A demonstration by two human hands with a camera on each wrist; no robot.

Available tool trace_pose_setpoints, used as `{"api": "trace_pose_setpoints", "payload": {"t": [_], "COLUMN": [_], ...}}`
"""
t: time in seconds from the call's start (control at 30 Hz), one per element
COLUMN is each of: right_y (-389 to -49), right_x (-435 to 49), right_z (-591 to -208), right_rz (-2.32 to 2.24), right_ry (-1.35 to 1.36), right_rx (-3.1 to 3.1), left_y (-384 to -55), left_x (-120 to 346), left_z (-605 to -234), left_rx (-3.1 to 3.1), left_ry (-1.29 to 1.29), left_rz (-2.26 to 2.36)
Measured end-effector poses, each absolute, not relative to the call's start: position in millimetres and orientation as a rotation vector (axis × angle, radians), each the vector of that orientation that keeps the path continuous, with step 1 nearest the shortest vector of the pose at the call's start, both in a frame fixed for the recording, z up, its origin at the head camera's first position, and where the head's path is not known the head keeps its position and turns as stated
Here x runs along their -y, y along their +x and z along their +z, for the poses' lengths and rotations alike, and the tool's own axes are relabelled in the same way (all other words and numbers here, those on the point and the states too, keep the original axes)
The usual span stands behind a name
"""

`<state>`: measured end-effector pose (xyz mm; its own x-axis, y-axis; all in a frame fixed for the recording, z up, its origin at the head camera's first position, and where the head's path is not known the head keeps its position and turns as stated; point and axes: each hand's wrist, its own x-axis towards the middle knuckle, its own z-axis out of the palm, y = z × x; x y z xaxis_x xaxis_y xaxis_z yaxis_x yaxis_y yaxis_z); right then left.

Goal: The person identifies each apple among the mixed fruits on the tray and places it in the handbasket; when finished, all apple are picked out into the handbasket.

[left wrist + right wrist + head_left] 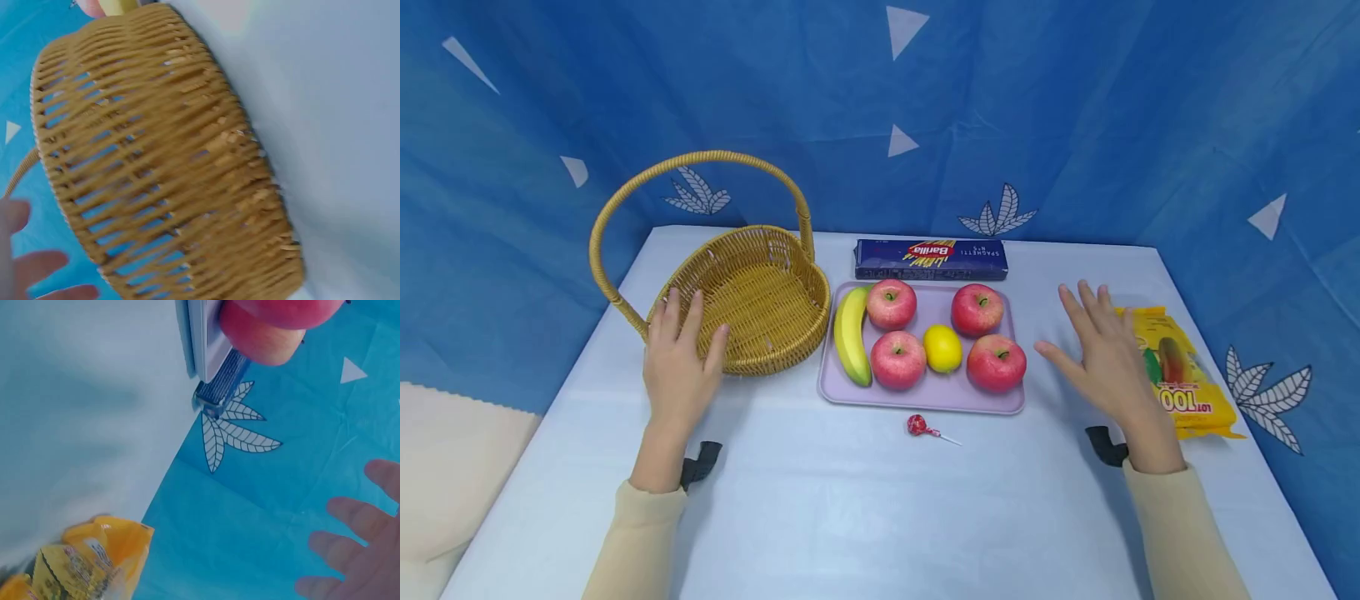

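Observation:
My left hand (681, 367) is raised with fingers spread, in front of the wicker basket (760, 360), whose tall handle arches up at the back left. In the left wrist view the woven side of the basket (156, 156) fills the middle, with blurred fingertips at lower left. Over on the other side, my right hand (1101, 358) hovers with fingers extended, between the fruit tray and a yellow candy bag (1195, 400). Neither hand holds anything. Resting on the lilac tray (925, 402) are a banana (852, 337), a lemon (942, 348) and several red apples (898, 360).
A blue spaghetti box (931, 260) lies behind the tray. In front of the tray lies a red-wrapped lollipop (917, 425) with its white stick pointing right. Blue cloth (820, 108) hangs behind and beside the white table (880, 517).

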<state>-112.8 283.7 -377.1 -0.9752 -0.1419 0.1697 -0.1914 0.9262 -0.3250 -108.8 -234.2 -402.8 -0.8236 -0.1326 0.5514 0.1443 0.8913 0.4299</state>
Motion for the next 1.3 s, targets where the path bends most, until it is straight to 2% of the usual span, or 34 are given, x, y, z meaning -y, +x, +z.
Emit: {"api": "trace_pose_setpoints", "payload": {"t": [0.27, 0.6, 1.3], "right_y": [-108.5, -107.9, -113.6], "right_x": [-278.2, -270.3, -266.7], "right_z": [-382.8, -392.0, -418.4], "right_rz": [0.681, 0.845, 1.188], "right_ry": [0.274, 0.206, 0.194], "right_rx": [2.888, 2.841, 2.839], "left_y": [-113.8, -113.7, -115.2], "left_x": [245.9, 260.3, 279.5], "left_z": [-406.9, -408.3, -426.7], "left_rx": [1.887, 1.860, 2.114], "left_ry": [0.231, 0.527, 0.470], "left_rz": [-0.726, -0.793, -1.158]}}
